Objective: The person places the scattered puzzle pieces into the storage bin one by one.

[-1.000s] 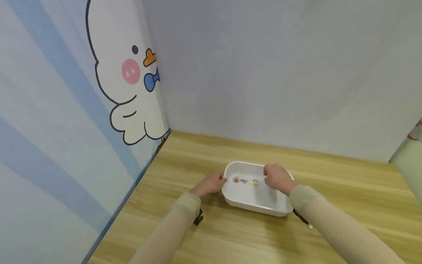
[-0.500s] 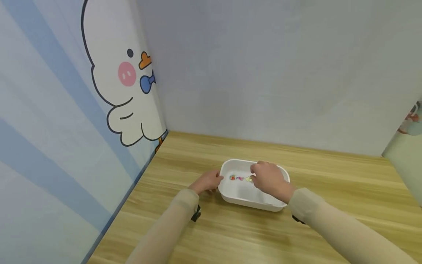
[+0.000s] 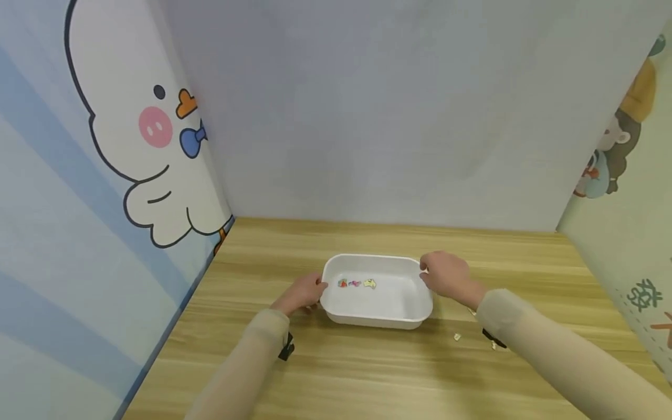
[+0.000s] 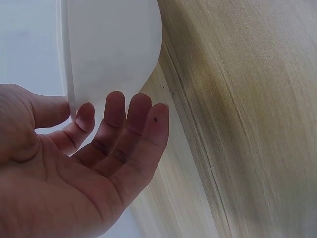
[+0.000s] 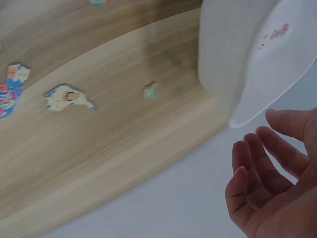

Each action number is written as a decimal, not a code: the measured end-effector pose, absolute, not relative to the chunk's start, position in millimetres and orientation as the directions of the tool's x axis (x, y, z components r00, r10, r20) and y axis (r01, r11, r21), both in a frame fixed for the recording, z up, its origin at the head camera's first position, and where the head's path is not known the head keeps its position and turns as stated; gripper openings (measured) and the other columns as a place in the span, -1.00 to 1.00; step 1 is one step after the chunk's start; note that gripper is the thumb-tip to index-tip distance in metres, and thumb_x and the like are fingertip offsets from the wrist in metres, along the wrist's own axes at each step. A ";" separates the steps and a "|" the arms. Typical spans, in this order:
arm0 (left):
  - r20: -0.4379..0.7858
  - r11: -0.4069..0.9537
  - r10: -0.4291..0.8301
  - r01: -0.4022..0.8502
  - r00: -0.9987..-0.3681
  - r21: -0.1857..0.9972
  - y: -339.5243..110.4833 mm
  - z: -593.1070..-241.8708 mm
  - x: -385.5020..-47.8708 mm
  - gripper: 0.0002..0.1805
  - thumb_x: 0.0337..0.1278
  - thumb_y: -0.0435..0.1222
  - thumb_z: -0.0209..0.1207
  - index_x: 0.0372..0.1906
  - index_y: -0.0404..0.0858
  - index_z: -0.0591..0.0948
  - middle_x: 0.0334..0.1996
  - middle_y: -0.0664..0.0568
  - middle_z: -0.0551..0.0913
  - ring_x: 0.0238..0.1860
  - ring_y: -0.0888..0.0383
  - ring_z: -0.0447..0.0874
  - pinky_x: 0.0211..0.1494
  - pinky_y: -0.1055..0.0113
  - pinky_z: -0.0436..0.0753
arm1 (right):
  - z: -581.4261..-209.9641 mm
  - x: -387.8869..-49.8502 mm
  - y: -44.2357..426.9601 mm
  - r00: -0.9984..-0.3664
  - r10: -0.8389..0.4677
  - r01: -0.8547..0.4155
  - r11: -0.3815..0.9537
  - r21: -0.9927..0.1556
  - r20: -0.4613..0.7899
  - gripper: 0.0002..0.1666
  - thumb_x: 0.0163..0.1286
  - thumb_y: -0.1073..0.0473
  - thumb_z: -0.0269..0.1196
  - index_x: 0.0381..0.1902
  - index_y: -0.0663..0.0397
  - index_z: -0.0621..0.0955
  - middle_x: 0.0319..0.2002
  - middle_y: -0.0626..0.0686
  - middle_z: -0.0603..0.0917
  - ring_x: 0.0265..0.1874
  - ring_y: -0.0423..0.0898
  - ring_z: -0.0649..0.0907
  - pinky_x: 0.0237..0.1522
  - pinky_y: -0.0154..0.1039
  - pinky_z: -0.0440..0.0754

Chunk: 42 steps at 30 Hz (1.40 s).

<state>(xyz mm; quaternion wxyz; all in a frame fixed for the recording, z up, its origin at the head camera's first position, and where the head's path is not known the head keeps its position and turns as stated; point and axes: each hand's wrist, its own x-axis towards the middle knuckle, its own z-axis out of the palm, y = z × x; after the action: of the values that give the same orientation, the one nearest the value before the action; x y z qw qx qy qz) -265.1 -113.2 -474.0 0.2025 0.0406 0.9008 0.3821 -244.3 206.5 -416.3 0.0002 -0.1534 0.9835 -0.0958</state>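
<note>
Sleeves in beige, slanting in from the lower corners of the head frame, the right one hiding a stretch of wood-grain tabletop. Black strap end under the left one. Toward lower right, near the right sleeve, a small pale cutout. Across the left of the right wrist frame, a small green piece, a white-and-blue piece and a blue-and-pink piece, lying apart.

Left hand pinching the left rim of a white plastic tray, thumb against forefinger. Right hand at the right rim, released, fingers loosely curled; thumb contact impossible to tell. Tray in the lower centre, between both hands; inside, toward its left, a row: red piece, pink piece, pale yellow piece.

Beyond, grey-white backdrop across the top centre. At left, blue-striped hanging with cartoon duck; at right, pale green panel with printed figure.
</note>
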 end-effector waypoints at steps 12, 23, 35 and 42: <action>-0.310 0.689 0.248 -0.058 -0.918 0.723 -115.6 -477.6 -267.0 -0.77 0.41 -0.24 -0.04 -0.23 -0.36 0.47 -0.46 -0.09 0.50 -0.44 -0.04 0.57 -0.42 0.13 0.63 | -430.5 -241.2 259.9 -0.960 -0.266 -0.241 0.943 -0.232 -0.084 -0.75 0.15 0.25 0.30 -0.27 0.36 0.61 -0.27 0.23 0.65 -0.31 0.14 0.63 -0.31 0.03 0.61; -0.319 0.681 0.242 -0.074 -0.916 0.728 -116.8 -474.4 -262.9 -0.76 0.43 -0.25 -0.04 -0.18 -0.39 0.48 -0.43 -0.12 0.52 -0.47 0.01 0.54 -0.39 0.12 0.63 | -441.5 -229.8 293.3 -0.927 -0.206 -0.111 0.949 -0.296 -0.312 -0.76 0.05 0.24 0.43 -0.49 0.21 0.54 -0.51 0.03 0.56 -0.54 -0.07 0.55 -0.45 -0.13 0.57; -0.316 0.696 0.260 -0.050 -0.913 0.716 -117.6 -469.7 -262.1 -0.73 0.45 -0.24 -0.09 -0.14 -0.39 0.48 -0.48 -0.10 0.50 -0.44 -0.07 0.55 -0.39 0.09 0.62 | -455.3 -218.4 308.8 -0.922 -0.204 -0.082 0.934 -0.348 -0.329 -0.79 -0.04 0.33 0.40 -0.57 0.19 0.53 -0.56 0.04 0.53 -0.55 -0.03 0.52 -0.50 -0.15 0.54; -0.316 0.696 0.261 -0.050 -0.912 0.717 -118.2 -473.9 -264.3 -0.74 0.45 -0.23 -0.08 -0.15 -0.37 0.48 -0.46 -0.09 0.50 -0.43 -0.05 0.56 -0.40 0.12 0.62 | -465.8 -219.8 310.6 -0.936 -0.178 -0.059 0.929 -0.364 -0.302 -0.72 -0.08 0.28 0.45 -0.52 0.19 0.51 -0.52 0.05 0.52 -0.53 -0.04 0.51 -0.48 -0.13 0.54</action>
<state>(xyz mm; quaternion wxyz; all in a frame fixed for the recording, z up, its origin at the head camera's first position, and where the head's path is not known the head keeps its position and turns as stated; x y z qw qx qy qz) -264.3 -118.2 -473.9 0.2013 0.0588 0.8985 0.3856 -219.8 310.6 -465.8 0.1674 -0.0614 0.9678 -0.1776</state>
